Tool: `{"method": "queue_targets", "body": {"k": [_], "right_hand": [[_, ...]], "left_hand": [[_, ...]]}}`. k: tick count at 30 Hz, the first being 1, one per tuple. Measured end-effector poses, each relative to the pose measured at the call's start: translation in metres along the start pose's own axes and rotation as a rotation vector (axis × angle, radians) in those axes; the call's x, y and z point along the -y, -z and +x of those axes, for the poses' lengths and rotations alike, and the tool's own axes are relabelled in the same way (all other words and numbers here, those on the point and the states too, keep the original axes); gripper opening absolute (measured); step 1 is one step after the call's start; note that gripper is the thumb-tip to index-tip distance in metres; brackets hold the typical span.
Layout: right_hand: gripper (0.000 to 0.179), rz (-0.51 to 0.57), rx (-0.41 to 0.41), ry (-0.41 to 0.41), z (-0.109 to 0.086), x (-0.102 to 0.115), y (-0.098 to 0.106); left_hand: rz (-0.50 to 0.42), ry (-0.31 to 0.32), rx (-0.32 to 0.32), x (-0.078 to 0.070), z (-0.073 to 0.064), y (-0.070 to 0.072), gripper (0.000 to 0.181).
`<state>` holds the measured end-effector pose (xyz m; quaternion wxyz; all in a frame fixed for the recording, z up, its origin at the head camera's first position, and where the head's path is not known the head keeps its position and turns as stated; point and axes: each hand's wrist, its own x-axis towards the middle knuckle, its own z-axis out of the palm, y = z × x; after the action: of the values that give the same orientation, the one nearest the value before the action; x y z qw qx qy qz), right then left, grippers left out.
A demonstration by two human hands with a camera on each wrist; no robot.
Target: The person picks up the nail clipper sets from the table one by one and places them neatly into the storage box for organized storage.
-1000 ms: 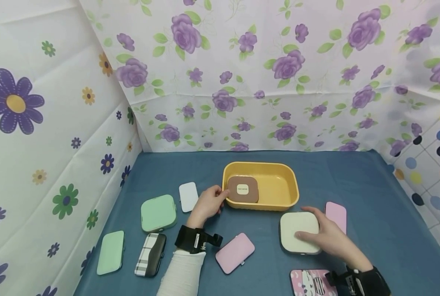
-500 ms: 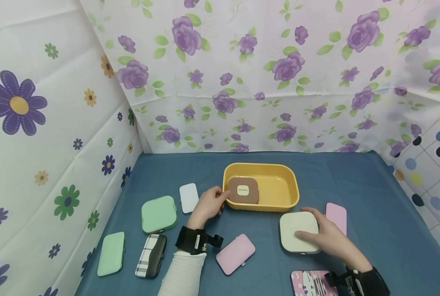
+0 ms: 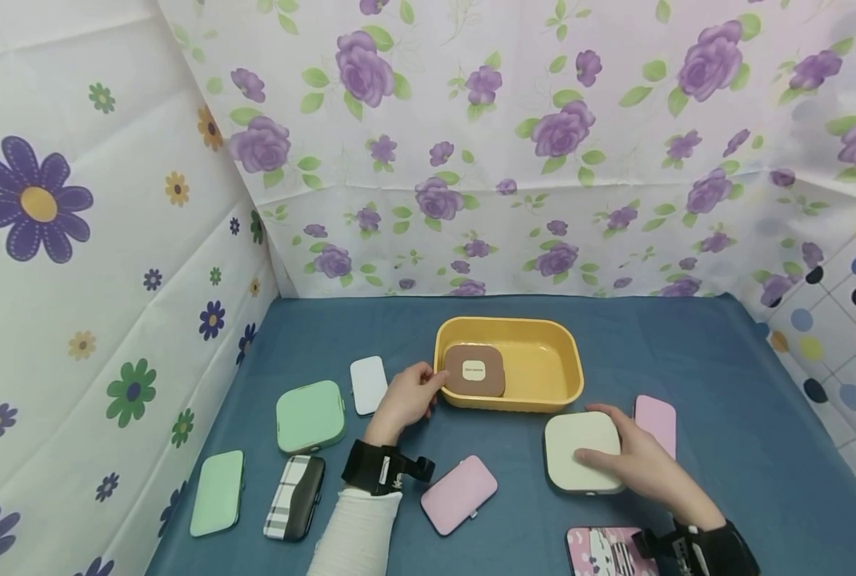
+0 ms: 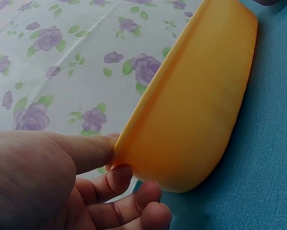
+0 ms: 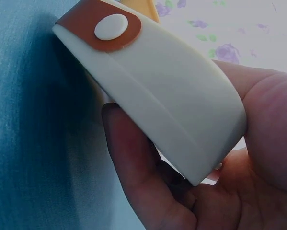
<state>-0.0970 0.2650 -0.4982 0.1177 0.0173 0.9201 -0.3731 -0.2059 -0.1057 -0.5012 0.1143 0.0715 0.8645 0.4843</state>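
At its near left corner, my left hand [image 3: 403, 398] pinches the rim of the yellow tray [image 3: 542, 362], thumb over the edge. The left wrist view shows the tray's outer wall [image 4: 191, 100] close to the curled fingers. A brown square case [image 3: 474, 384] with a pale label lies inside the tray's left end. My right hand [image 3: 640, 460] grips a cream rounded-square case [image 3: 579, 448] in front of the tray's right end, thumb on top. In the right wrist view the fingers go under the case, which stands off the cloth; its brown snap tab [image 5: 129, 36] faces the camera.
Left lie a white case [image 3: 367, 384], a green square case [image 3: 310, 416], a long green case [image 3: 216, 492] and a plaid-and-black case [image 3: 293, 498]. A pink case [image 3: 459, 494] lies between the arms, another pink case [image 3: 656, 424] behind my right hand, a patterned case [image 3: 608, 552] near its wrist.
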Motion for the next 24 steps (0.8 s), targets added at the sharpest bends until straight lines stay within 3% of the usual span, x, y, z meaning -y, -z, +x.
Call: {"method": "queue_targets", "body": {"k": [15, 24], "right_hand": [[0.091, -0.006, 0.008, 0.013, 0.0013, -0.0004, 0.0014], [0.079, 0.052, 0.021, 0.048, -0.0020, 0.0020, -0.0002]], "left_hand": [[-0.007, 0.004, 0.004, 0.0011, 0.0014, -0.0002, 0.032], [-0.004, 0.007, 0.006, 0.0004, 0.0007, -0.0006, 0.032]]}}
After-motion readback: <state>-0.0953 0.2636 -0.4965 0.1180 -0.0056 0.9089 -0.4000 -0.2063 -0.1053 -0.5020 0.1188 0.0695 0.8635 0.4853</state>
